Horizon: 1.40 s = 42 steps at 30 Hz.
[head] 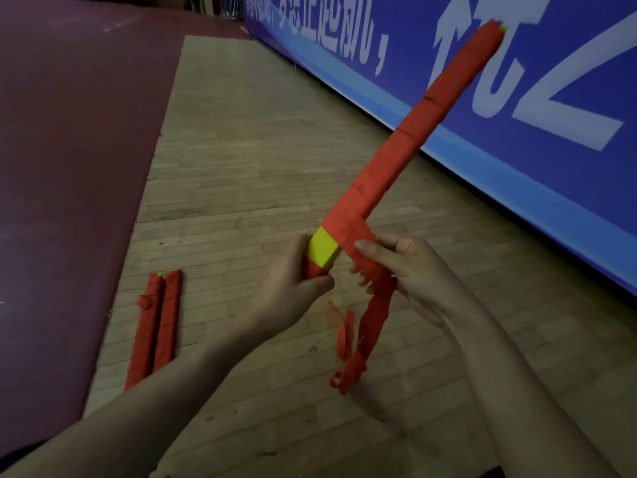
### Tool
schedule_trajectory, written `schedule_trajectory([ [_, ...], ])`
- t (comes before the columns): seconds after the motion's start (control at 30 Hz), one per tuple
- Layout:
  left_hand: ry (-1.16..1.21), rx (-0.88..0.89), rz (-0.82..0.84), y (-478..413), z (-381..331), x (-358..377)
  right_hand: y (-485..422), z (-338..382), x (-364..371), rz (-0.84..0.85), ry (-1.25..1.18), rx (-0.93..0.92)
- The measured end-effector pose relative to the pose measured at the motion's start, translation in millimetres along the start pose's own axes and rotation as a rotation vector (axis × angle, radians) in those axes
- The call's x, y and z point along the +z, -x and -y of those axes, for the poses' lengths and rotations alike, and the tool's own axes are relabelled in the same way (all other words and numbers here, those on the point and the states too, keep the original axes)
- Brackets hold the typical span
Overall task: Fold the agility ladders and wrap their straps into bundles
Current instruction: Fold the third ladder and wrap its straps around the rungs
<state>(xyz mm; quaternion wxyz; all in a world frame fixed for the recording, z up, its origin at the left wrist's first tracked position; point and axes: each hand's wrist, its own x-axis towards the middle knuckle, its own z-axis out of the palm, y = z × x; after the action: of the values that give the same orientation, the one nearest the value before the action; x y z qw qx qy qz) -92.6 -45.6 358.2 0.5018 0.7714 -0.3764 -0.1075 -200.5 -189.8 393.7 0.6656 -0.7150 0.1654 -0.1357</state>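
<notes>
A folded agility ladder (413,125) points up and to the right in the air, its yellow rungs (322,251) wound almost fully in red strap. My left hand (293,281) grips its near end, just below the bare yellow patch. My right hand (400,270) holds the loose red strap (375,305) where it leaves the bundle. The frayed strap tail hangs down below both hands. Two wrapped bundles (155,326) lie side by side on the wooden floor at the left.
A blue banner with white lettering (517,98) runs along the wall on the right. A dark red mat (69,167) covers the floor to the left of the wooden strip (248,150).
</notes>
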Motion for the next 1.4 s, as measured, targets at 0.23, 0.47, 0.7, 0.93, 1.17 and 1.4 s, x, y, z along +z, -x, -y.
schedule_trajectory([
  [0.23, 0.46, -0.182, 0.146, 1.4, -10.5, -8.3, 5.0, 5.2, 1.1, -0.085, -0.012, 0.002],
  [0.47, 0.851, -0.068, 0.404, 3.9, -9.4, -9.3, 5.3, 12.0, 4.4, -0.121, -0.09, -0.123],
  [0.7, 1.083, -0.128, 0.726, 3.0, -6.0, -12.6, 11.2, 11.7, 7.5, -0.004, -0.109, -0.232],
  [0.93, 0.517, -0.102, 0.503, 3.9, -11.8, -9.0, 7.5, 4.8, 1.7, -0.221, -0.006, -0.217],
  [1.17, -0.128, 0.157, 0.122, 20.2, -4.5, 12.3, -5.9, -10.1, 12.8, -0.405, 0.086, -0.21],
  [1.4, -0.173, 0.169, -0.003, 21.0, 0.4, 18.8, -9.0, -9.4, 21.0, -0.437, 0.143, -0.181],
])
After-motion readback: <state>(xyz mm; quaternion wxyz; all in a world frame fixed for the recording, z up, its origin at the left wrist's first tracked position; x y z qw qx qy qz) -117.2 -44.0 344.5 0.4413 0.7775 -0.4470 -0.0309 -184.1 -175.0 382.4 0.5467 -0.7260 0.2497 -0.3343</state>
